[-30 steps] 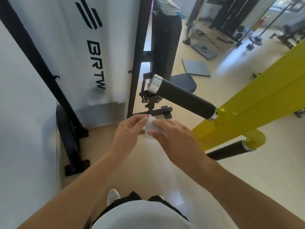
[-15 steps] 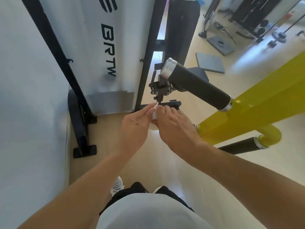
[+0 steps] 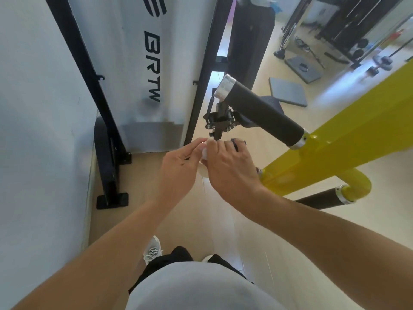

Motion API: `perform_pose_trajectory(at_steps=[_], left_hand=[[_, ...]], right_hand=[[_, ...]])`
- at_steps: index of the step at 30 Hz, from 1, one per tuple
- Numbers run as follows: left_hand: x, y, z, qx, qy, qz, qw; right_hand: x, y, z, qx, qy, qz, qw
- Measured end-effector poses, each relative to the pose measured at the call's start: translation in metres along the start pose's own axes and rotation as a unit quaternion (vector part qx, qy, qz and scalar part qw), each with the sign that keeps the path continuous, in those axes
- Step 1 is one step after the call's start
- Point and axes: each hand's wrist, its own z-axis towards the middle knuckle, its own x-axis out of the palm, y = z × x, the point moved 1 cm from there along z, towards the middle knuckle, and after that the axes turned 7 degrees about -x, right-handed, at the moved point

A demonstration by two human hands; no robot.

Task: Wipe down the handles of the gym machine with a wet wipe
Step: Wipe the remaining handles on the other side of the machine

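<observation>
From my head camera, looking down past my chest, both my arms reach forward and meet in the middle of the view. My left hand [image 3: 178, 168] has its fingers drawn together, the fingertips pinching the wet wipe [image 3: 204, 151], a small white wad of which only a sliver shows between my two hands. My right hand [image 3: 230, 166] is curled over the same wipe from the other side, its fingers pressed together on it, so the two hands touch at the fingertips. The wipe sits in front of me, below and just short of the upper handle [image 3: 261, 110], a black grip with a silver end cap that slants down to the right into the yellow arm [image 3: 348, 139] of the gym machine; the wipe is not touching that grip. A second, lower handle [image 3: 319, 199], also black with a silver collar, sticks out from a yellow bend beneath my right forearm, well apart from the wipe. Just beyond my fingertips is a black bracket [image 3: 220, 121] with small bolts. To the left stands a white panel [image 3: 138, 63] printed with black letters, framed by black uprights, and a black foot [image 3: 111, 198] rests on the pale floor [image 3: 212, 220] by the wall. One white shoe [image 3: 153, 249] shows near my dark shorts. Farther off on the floor lies a grey mat [image 3: 288, 91], with more equipment blurred behind it.
</observation>
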Motion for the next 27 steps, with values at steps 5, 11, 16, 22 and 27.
perform_pose_trajectory(at_steps=[5, 11, 16, 22, 27], left_hand=[[0.001, 0.003, -0.002, -0.012, -0.021, 0.004, 1.0], [-0.002, 0.002, 0.0, -0.002, -0.01, 0.023, 1.0], [-0.004, 0.005, 0.006, -0.013, -0.022, 0.036, 0.999], [0.001, 0.006, 0.005, -0.025, -0.018, 0.003, 1.0], [-0.002, 0.001, 0.007, -0.016, -0.001, -0.008, 1.0]], right_hand=[[-0.009, -0.02, -0.03, 0.052, 0.125, -0.029, 0.99], [-0.005, 0.001, 0.003, -0.01, 0.012, 0.001, 1.0], [-0.015, -0.028, -0.027, 0.039, 0.198, -0.139, 0.969], [-0.014, -0.017, -0.015, -0.014, 0.175, -0.171, 0.97], [-0.008, -0.009, 0.003, 0.002, 0.088, -0.081, 0.993]])
